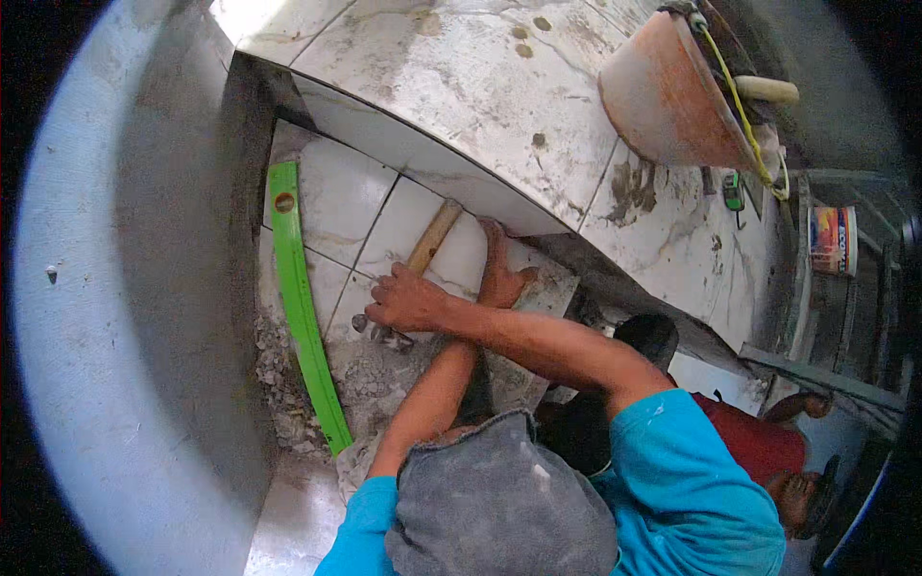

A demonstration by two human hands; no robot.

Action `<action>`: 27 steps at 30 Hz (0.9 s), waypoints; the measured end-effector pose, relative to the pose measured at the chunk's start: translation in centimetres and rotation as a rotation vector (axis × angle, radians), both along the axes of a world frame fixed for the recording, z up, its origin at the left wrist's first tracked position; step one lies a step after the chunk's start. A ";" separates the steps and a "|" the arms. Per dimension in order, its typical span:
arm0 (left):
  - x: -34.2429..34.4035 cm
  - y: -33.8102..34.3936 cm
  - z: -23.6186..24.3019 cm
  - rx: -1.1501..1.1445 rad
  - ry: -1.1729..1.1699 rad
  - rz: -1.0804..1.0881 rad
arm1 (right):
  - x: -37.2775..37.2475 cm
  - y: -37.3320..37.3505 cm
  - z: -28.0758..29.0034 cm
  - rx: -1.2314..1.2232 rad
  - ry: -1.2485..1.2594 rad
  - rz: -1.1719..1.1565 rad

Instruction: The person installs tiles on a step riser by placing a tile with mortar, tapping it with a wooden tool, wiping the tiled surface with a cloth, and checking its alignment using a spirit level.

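White veined tiles (384, 240); rubble (277, 370); grey wall (106, 336)

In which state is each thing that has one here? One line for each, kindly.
Right hand: closed around the hammer.
Hammer: held, wooden handle pointing away from the person.
Left hand: open, thumb apart from the fingers.
Green level: lying across tiles and rubble.
Lower tiles: laid, smudged.
Rubble: loose, broken.
Upper tiles: stained.
Reddish tub: stained outside.
Grey cap: worn, dusty.
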State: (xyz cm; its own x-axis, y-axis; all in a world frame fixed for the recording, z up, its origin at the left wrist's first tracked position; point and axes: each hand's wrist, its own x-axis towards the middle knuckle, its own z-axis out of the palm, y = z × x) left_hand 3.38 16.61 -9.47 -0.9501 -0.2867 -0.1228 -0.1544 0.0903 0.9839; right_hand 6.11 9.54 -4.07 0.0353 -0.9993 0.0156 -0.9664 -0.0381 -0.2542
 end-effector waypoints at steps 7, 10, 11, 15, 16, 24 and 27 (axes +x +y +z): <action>2.2 -0.6 2.2 0.410 0.048 0.202 | 3.0 -0.7 3.8 -0.069 -0.103 0.005; 4.3 -0.4 2.8 0.698 -0.061 0.418 | 4.4 -1.5 4.7 -0.159 -0.084 -0.014; 5.0 -0.4 3.1 0.690 -0.109 0.400 | 4.7 -1.8 4.7 -0.200 -0.099 -0.026; 7.8 0.1 4.4 0.552 -0.283 0.076 | 4.7 -2.2 4.2 -0.197 -0.055 -0.020; 8.1 0.2 4.6 0.528 -0.282 0.068 | 4.6 -2.2 4.0 -0.243 -0.059 -0.024; 6.3 0.6 3.5 0.765 -0.130 0.191 | 4.5 -1.5 3.4 -0.157 -0.072 -0.044; 4.9 0.1 3.9 0.713 -0.096 0.233 | 4.4 -1.5 3.6 -0.213 -0.083 -0.031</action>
State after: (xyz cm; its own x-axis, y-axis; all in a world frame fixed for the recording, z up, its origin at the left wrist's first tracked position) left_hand 8.24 16.69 -5.55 -0.8504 -0.2994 -0.4326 -0.1791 -0.6084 0.7731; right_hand 10.47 8.08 -0.42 -0.0057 -0.9738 0.2274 -0.9441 -0.0697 -0.3223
